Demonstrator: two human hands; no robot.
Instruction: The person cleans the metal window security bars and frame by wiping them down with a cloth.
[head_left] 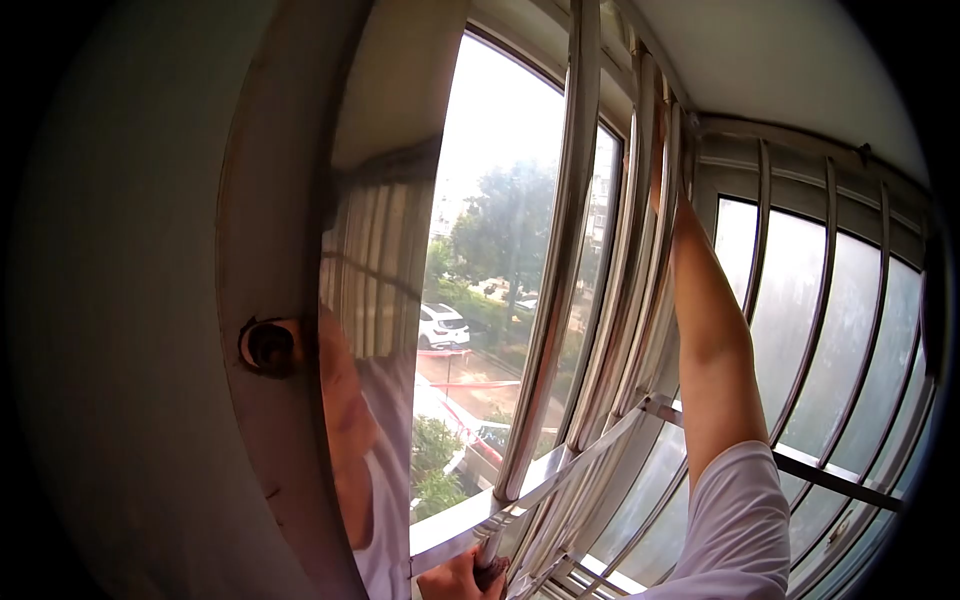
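Note:
My left hand [455, 578] is at the bottom, its fingers wrapped round an upright metal bar [490, 545] just below the crossbar [580, 455]. A small dark patch shows by its fingers; I cannot make out what it is. My right arm [712, 330], in a white sleeve, reaches up along the window bars. Only a sliver of my right hand [657, 150] shows between the upper bars [640, 210]. Its fingers are hidden, so what it touches or holds cannot be told.
A glass window [505, 190] looks out on trees and a parked white car [442, 325]. To the right stands a second barred window [790, 300] with hazy panes. A dark frame with a round hole [268, 347] stands on the left, beside a reflecting pane [375, 260].

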